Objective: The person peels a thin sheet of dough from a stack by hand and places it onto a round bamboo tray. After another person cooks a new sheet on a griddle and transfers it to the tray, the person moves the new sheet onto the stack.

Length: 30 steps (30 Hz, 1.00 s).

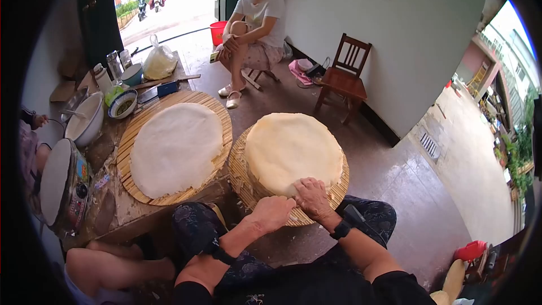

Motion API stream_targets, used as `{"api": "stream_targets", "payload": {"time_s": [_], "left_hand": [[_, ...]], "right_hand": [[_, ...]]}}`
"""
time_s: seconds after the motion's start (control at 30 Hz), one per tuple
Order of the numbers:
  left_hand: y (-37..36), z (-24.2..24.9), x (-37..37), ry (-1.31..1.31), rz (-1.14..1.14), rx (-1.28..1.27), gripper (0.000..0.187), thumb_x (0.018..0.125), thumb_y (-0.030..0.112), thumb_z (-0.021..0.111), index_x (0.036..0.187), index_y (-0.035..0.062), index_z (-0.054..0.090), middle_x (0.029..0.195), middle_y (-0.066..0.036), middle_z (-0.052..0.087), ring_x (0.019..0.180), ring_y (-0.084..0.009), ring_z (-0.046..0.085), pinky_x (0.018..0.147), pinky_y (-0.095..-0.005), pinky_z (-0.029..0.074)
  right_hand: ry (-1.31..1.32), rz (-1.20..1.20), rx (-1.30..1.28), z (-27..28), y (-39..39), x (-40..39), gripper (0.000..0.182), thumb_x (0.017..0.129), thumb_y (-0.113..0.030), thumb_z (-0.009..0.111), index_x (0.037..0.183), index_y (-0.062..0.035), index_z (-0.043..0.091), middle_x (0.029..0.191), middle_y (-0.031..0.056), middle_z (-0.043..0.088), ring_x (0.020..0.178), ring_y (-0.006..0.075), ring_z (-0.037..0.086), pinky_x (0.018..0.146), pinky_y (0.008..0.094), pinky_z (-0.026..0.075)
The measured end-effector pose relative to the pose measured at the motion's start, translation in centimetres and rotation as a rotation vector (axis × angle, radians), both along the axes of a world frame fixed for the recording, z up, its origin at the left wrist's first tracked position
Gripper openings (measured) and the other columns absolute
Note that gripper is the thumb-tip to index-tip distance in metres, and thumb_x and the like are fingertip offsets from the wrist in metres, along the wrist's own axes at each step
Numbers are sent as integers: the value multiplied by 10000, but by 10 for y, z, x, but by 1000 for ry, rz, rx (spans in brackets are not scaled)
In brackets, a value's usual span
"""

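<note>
A tall stack of thin, pale round flatbreads [293,149] rests on a round bamboo mat [240,178] in front of my knees. My left hand [274,213] is closed, its fingertips pinched at the near edge of the stack. Just right of it, my right hand [311,197] has curled fingers pressed on the same rim, close to the left fingertips. How many layers the fingers grip is hidden. To the left, a single white flatbread sheet [176,149] with a ragged edge lies on another slatted bamboo mat [127,166] on the low table.
The low table [121,206] also holds a white basin [84,118], a bowl of green sauce [122,104], a phone [168,88] and a bag [160,61]. A round griddle [55,183] stands at left. Seated people are ahead and left. A wooden chair [345,76] stands by the wall.
</note>
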<state>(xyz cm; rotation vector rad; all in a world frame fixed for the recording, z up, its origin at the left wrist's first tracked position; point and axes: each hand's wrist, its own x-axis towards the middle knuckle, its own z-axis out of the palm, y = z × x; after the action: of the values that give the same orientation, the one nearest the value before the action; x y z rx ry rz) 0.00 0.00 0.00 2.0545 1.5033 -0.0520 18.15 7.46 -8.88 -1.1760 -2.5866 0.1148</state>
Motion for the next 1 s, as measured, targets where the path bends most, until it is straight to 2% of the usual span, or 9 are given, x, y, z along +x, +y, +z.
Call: {"api": "stream_targets", "payload": {"time_s": [0.07, 0.1, 0.17, 0.37, 0.57, 0.7, 0.8, 0.9, 1.0], "left_hand": [[2, -10, 1, -83, -35, 292, 204, 822, 148, 555, 1020, 114, 592, 1065, -104, 594, 1058, -266, 559, 891, -359, 447], [6, -39, 6, -135, -24, 276, 204, 822, 148, 555, 1020, 114, 592, 1065, -104, 594, 1058, -266, 559, 891, -359, 447], [10, -60, -2, -281, -44, 614, 203, 826, 176, 539, 1012, 104, 576, 1007, -95, 577, 988, -268, 559, 883, -382, 438], [23, -69, -4, -267, 12, 676, 424, 775, 175, 630, 1172, 97, 504, 1212, -108, 485, 1195, -307, 433, 1010, -418, 343], [29, -89, 2, -152, -68, 636, 501, 765, 221, 655, 1217, 87, 488, 1286, -122, 447, 1258, -337, 368, 1062, -461, 265], [30, -94, 2, -143, -53, 685, 440, 791, 205, 598, 1205, 91, 502, 1211, -103, 471, 1204, -288, 402, 1009, -457, 290], [31, -88, 2, -165, -44, 662, 399, 801, 187, 567, 1187, 105, 510, 1159, -83, 481, 1170, -263, 416, 977, -468, 297], [31, -83, 3, -130, -31, 662, 377, 803, 178, 556, 1172, 117, 514, 1146, -71, 484, 1161, -257, 419, 972, -489, 288], [30, -76, -2, -159, -5, 727, 289, 837, 168, 470, 1114, 108, 527, 1099, -76, 502, 1119, -246, 453, 942, -503, 310]], "right_hand": [[129, 27, -24, 22, 4, 5, 430, 823, -273, 633, 1204, -100, 536, 1192, 163, 533, 1186, 333, 436, 978, 510, 315], [77, 29, -41, 20, 11, 11, 430, 823, -273, 633, 1204, -100, 536, 1192, 163, 533, 1186, 333, 436, 978, 510, 315], [186, 61, 13, 34, 34, 2, 372, 832, -249, 623, 1148, -63, 563, 1145, 161, 559, 1149, 333, 470, 976, 462, 333], [239, 103, 104, 70, 128, -42, 336, 852, -256, 602, 1077, -7, 596, 1067, 179, 615, 1063, 348, 531, 939, 441, 394], [230, 162, 116, 75, 204, -116, 393, 866, -325, 564, 1073, 5, 612, 1084, 175, 616, 1053, 346, 540, 919, 433, 411], [192, 157, 106, 56, 237, -152, 381, 862, -341, 560, 1072, -29, 620, 1051, 148, 624, 1032, 335, 550, 883, 440, 426], [234, 160, 160, 26, 259, -168, 315, 855, -383, 550, 974, -105, 637, 946, 122, 626, 938, 337, 570, 776, 463, 449], [117, 126, 49, 29, 260, -177, 338, 862, -425, 512, 882, -114, 642, 924, 115, 635, 918, 327, 584, 749, 485, 441], [35, 98, -87, 28, 267, -179, 367, 861, -451, 495, 916, -136, 673, 924, 119, 645, 937, 323, 585, 750, 505, 422]]}}
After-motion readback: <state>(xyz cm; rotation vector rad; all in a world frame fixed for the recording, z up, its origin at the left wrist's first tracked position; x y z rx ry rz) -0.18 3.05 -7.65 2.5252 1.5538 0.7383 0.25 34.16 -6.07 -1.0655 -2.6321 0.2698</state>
